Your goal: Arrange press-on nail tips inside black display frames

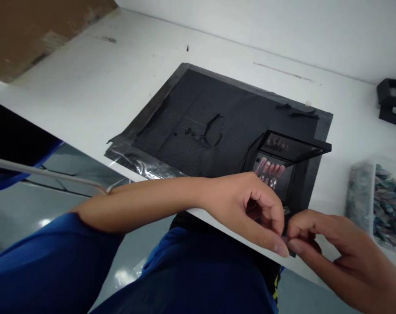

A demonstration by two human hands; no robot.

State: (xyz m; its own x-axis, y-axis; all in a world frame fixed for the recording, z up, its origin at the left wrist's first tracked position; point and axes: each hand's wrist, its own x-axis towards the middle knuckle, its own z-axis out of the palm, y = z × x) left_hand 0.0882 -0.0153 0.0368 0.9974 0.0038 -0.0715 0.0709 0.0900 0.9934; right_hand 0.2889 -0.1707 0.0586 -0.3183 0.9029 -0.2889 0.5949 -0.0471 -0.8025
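Note:
My left hand [250,209] reaches across the table's front edge with its fingers curled and the thumb near the index finger. Touching its fingertips, or nearly so, is my right hand [338,257], its thumb and index finger pinched together. Whatever sits between the fingers of either hand is hidden or too small to make out. Just behind my left hand lies a black case [297,148] with its lid tilted up. Inside, several false nails [269,168], pinkish brown and patterned, rest in rows; my left hand covers the nearer part of the case.
Beneath the case a worn black mat [171,126], torn in places, is spread on the white table [86,83]. To the right stands a clear plastic tub [361,196] of small wrapped pieces. A black frame-like object [392,115] is farther back. Cardboard [37,35] fills the far left corner.

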